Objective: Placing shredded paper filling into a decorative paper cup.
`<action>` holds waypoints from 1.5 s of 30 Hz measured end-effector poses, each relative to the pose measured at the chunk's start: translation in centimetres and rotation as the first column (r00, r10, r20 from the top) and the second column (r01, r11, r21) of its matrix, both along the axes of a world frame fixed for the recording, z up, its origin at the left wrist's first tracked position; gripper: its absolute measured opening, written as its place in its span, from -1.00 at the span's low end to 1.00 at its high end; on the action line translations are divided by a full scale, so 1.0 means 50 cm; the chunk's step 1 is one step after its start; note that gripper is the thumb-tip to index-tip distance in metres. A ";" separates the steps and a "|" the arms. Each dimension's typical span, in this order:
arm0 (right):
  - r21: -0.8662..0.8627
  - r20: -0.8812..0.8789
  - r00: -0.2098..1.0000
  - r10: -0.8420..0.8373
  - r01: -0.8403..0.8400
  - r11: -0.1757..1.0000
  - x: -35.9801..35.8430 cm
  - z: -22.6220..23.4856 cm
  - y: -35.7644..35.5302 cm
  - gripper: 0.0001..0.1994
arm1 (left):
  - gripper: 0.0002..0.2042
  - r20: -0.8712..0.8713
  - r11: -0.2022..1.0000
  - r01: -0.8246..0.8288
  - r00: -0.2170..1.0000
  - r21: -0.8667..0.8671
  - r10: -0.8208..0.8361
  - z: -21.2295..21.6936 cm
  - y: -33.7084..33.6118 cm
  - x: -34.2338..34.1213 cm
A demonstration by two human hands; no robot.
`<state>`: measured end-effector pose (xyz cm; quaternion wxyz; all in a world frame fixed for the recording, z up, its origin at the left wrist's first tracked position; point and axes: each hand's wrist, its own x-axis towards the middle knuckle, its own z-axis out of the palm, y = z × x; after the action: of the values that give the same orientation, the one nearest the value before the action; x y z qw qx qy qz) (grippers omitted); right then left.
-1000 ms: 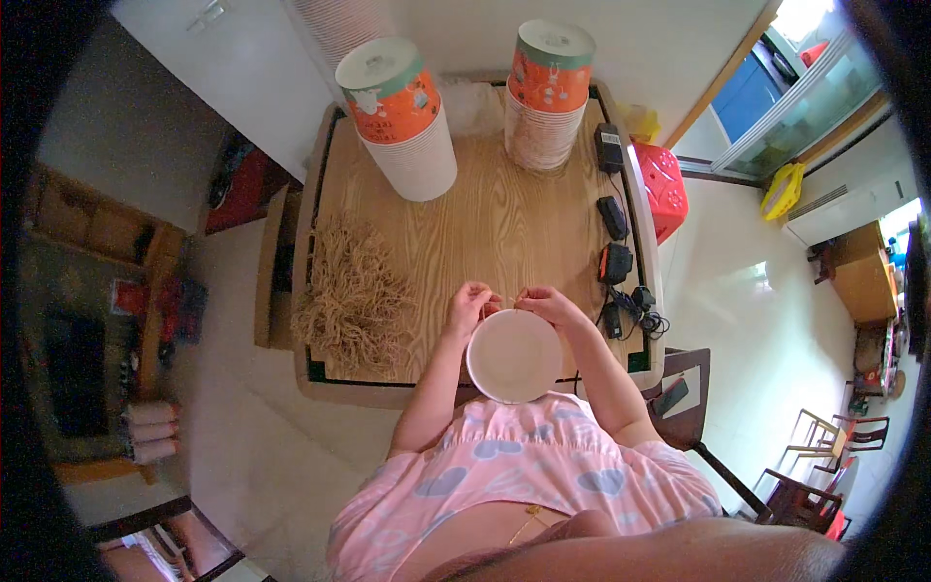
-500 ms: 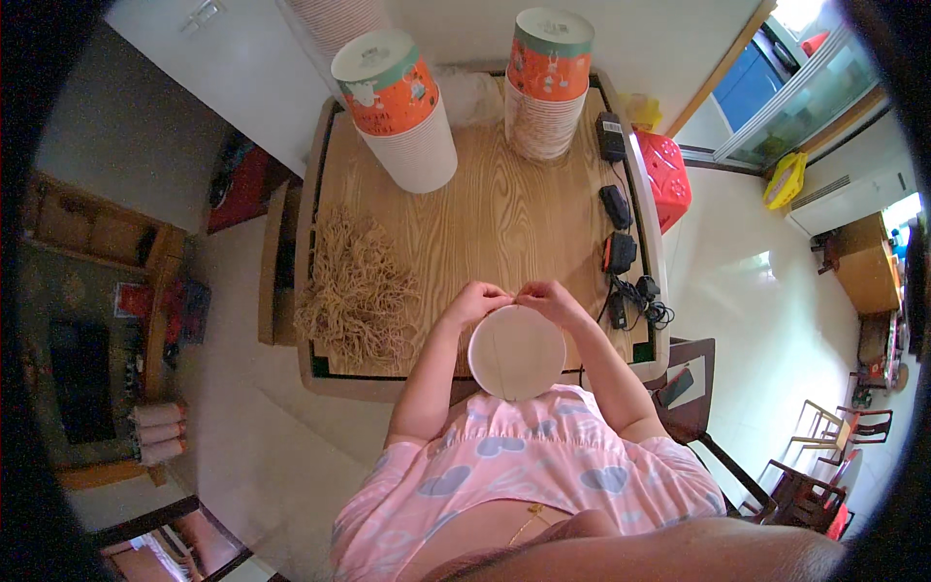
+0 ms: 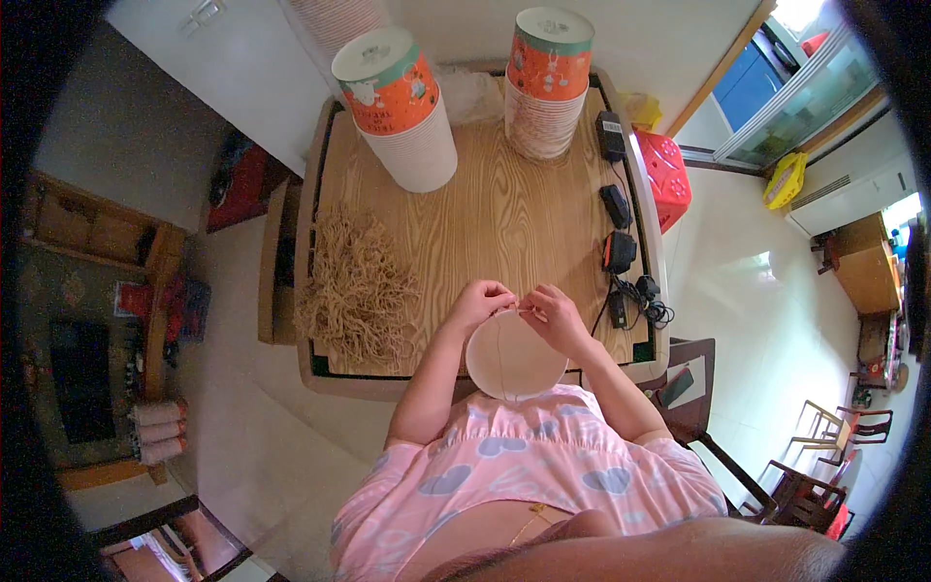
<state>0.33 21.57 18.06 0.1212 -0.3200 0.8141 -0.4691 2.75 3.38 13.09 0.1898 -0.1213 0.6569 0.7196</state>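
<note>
A round cream-white paper lid or bowl (image 3: 514, 357) sits in front of my chest at the near edge of the wooden table (image 3: 504, 209). My left hand (image 3: 480, 303) pinches its far rim on the left. My right hand (image 3: 553, 312) pinches the rim on the right, fingertips almost meeting the left hand's. A thin string seems to run down across the white disc. A heap of tan fibre strings (image 3: 357, 286) lies on the table to the left of my hands.
Two tall stacks of orange-and-white paper bowls (image 3: 398, 107) (image 3: 548, 82) stand at the table's far side. Black chargers and cables (image 3: 621, 257) lie along the right edge. A red plastic stool (image 3: 669, 175) and a dark chair (image 3: 693, 403) are on the right.
The hands and the white disc have stayed at the near edge; the fingers have shifted slightly on the rim. The view has drifted a little.
</note>
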 end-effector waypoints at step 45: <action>0.134 -0.258 0.963 0.084 -0.051 0.990 -0.027 0.018 -0.022 -0.85 | -0.92 -0.274 0.925 -0.344 0.916 -0.164 0.292 0.012 0.027 0.032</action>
<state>-1.03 20.46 18.95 0.0482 -0.3986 0.8397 -0.3657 4.34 4.72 13.66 -0.0265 -0.1567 0.7182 0.6775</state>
